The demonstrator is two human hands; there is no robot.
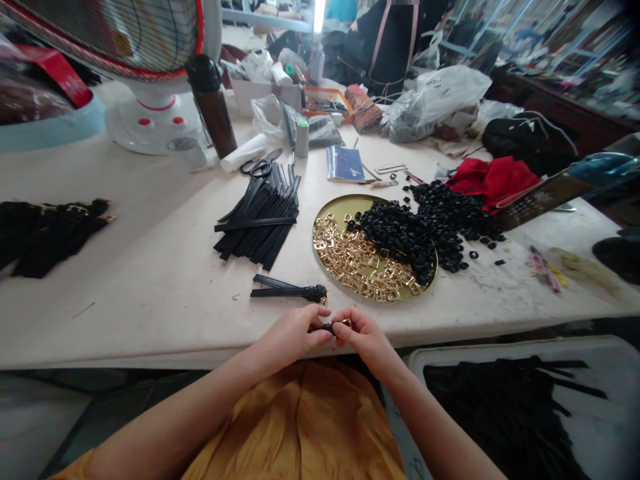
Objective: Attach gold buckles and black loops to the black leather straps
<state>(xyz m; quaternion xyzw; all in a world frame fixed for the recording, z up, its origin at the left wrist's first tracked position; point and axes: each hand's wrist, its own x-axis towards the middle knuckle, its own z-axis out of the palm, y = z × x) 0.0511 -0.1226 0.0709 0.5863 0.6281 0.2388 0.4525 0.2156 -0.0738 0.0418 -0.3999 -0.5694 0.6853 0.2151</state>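
Note:
At the table's front edge my left hand [295,335] pinches a short black strap [327,327], most of it hidden by the fingers. My right hand [367,339] meets it from the other side, thumb and fingers closed on a gold buckle [346,323] at the strap's end. Just beyond them lie black straps with a buckle fitted [285,291]. A round gold tray [345,205] holds loose gold buckles [350,257] and a heap of small black loops [400,230] that spills over its right rim. Left of the tray is a pile of black straps [257,243].
Scissors [261,167], a dark bottle [213,107] and a fan [145,107] stand behind the strap pile. A blue booklet [346,164] lies behind the tray, red cloth [493,180] to its right. Below the table at right, a white bin [417,363] holds black strips.

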